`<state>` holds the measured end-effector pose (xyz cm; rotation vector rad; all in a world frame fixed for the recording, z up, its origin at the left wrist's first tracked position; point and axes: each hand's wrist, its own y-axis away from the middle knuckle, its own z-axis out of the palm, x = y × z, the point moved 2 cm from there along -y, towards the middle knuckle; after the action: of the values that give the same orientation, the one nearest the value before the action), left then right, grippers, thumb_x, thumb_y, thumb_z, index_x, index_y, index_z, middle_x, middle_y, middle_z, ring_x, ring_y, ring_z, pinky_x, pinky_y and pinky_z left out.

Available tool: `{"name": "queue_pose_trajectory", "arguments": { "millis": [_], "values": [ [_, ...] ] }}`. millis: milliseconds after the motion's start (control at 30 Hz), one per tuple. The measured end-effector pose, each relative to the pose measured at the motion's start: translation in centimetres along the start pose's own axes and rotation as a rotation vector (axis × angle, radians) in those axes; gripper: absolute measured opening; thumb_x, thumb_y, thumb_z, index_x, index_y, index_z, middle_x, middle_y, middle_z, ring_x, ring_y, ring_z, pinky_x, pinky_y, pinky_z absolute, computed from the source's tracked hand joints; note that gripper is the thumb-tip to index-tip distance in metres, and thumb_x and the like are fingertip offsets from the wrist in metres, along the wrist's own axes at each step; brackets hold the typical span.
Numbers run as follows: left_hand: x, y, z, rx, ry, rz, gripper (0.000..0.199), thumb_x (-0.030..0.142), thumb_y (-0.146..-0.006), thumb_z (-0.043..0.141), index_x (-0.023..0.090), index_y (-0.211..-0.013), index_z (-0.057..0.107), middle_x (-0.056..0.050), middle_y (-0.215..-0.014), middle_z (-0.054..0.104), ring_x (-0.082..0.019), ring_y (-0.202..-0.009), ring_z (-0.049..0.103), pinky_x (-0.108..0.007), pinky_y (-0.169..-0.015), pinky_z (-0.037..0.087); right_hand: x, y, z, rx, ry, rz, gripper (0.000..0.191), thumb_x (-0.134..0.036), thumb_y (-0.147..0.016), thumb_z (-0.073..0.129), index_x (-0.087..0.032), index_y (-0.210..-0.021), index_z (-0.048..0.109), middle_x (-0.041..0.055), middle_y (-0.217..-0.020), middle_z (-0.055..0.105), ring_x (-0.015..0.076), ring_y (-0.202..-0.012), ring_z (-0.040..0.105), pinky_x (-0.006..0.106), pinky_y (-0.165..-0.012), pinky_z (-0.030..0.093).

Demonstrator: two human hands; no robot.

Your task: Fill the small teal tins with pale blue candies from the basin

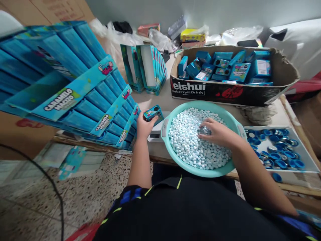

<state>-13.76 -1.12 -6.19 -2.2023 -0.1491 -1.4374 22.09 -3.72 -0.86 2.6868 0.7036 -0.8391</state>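
My left hand [144, 126] grips a small blue candy box [152, 113], its dark round opening facing up, just left of the basin. Over the turquoise basin [202, 173] my right hand [218, 133] reaches in, thumb and fingers curled around a small clear plastic cup [205, 131]. The cup rests among the pale blue and white candies [187, 147] that fill the basin; its lower part is hidden. Beneath the basin's left handle, part of a white scale [154, 136] shows.
Stacked blue display trays [85, 93] rise at the left, with folded blue cartons [147, 67] behind. A cut-down cardboard box [220, 92] of blue candy boxes stands beyond the basin. Right of it, a white tray [311, 165] carries blue-and-silver caps [278, 147].
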Motion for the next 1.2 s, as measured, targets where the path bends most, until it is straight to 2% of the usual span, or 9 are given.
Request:
{"name": "queue_pose_trajectory", "arguments": {
  "millis": [67,133,267,367,467,700,867,967,1200],
  "values": [
    [-1.1,0.2,0.3,-0.052,0.060,-0.030,0.085,0.071,-0.067,0.088,0.018,-0.126,0.057,-0.019,-0.119,0.071,-0.033,-0.107,0.074,-0.049,-0.095,0.063,0.1,-0.1,-0.1,-0.023,-0.014,0.000,0.033,-0.046,-0.089,0.069,-0.021,-0.111,0.071,0.0109,-0.121,0.067,0.0279,-0.102,0.068,0.042,-0.092,0.055],
    [-1.5,0.6,-0.1,-0.077,0.120,-0.012,0.092,0.075,-0.071,0.083,0.019,-0.136,0.051,-0.023,-0.133,0.066,-0.035,-0.120,0.071,-0.051,-0.103,0.059,0.4,-0.2,-0.1,-0.041,-0.013,0.004,0.029,-0.042,-0.088,0.068,-0.021,-0.108,0.072,0.0094,-0.111,0.070,0.0261,-0.095,0.068,0.040,-0.086,0.055],
    [-2.0,2.7,-2.5,0.001,0.146,0.038,0.075,0.076,-0.092,0.058,0.021,-0.142,0.049,-0.024,-0.150,0.056,-0.034,-0.142,0.056,-0.051,-0.117,0.048,1.0,-0.5,0.1,-0.040,0.003,-0.012,0.022,-0.031,-0.082,0.063,-0.022,-0.098,0.074,0.0071,-0.096,0.074,0.0239,-0.084,0.067,0.036,-0.079,0.053],
    [-2.7,4.8,-4.0,-0.003,0.064,0.007,0.069,0.074,-0.096,0.051,0.019,-0.138,0.055,-0.022,-0.147,0.060,-0.032,-0.140,0.058,-0.048,-0.116,0.049,1.0,-0.4,0.0,-0.022,0.017,-0.019,0.022,-0.031,-0.081,0.059,-0.022,-0.092,0.076,0.0073,-0.094,0.075,0.0235,-0.079,0.068,0.036,-0.075,0.053],
    [-3.4,6.0,-4.3,-0.026,0.001,-0.031,0.067,0.074,-0.099,0.045,0.020,-0.136,0.059,-0.019,-0.143,0.064,-0.031,-0.136,0.061,-0.048,-0.112,0.052,0.9,-0.3,-0.3,0.013,-0.009,0.012,0.023,-0.038,-0.084,0.059,-0.023,-0.090,0.076,0.0085,-0.093,0.077,0.0246,-0.074,0.068,0.039,-0.071,0.055],
    [-4.2,5.2,-3.2,-0.076,-0.044,0.075,0.063,0.070,-0.102,0.042,0.019,-0.133,0.062,-0.019,-0.140,0.066,-0.030,-0.133,0.063,-0.049,-0.112,0.052,-0.1,0.3,-1.7,0.194,-0.080,0.203,0.022,-0.045,-0.089,0.061,-0.027,-0.094,0.074,0.0102,-0.088,0.075,0.0286,-0.078,0.070,0.043,-0.070,0.057],
    [-4.8,5.5,-3.3,-0.072,0.025,0.020,0.065,0.071,-0.102,0.040,0.020,-0.137,0.060,-0.019,-0.143,0.064,-0.029,-0.134,0.062,-0.047,-0.109,0.054,-0.3,0.4,-1.8,0.207,-0.112,0.259,0.019,-0.045,-0.091,0.063,-0.028,-0.095,0.071,0.0122,-0.088,0.073,0.0292,-0.081,0.069,0.040,-0.065,0.056],
    [-4.7,5.5,-3.4,-0.073,0.017,0.004,0.067,0.074,-0.101,0.038,0.021,-0.135,0.060,-0.018,-0.140,0.065,-0.029,-0.131,0.064,-0.047,-0.108,0.055,0.3,0.2,-1.5,0.167,-0.151,0.246,0.022,-0.048,-0.092,0.062,-0.028,-0.096,0.069,0.0118,-0.093,0.072,0.0299,-0.084,0.070,0.042,-0.069,0.057],
    [-4.1,4.9,-3.3,-0.133,-0.113,0.033,0.058,0.069,-0.103,0.040,0.021,-0.120,0.067,-0.013,-0.124,0.072,-0.028,-0.121,0.068,-0.045,-0.107,0.054,0.6,-0.3,-0.8,-0.011,-0.077,0.052,0.030,-0.051,-0.093,0.060,-0.024,-0.100,0.072,0.0119,-0.110,0.068,0.0303,-0.104,0.067,0.048,-0.097,0.054]
  ]
}}
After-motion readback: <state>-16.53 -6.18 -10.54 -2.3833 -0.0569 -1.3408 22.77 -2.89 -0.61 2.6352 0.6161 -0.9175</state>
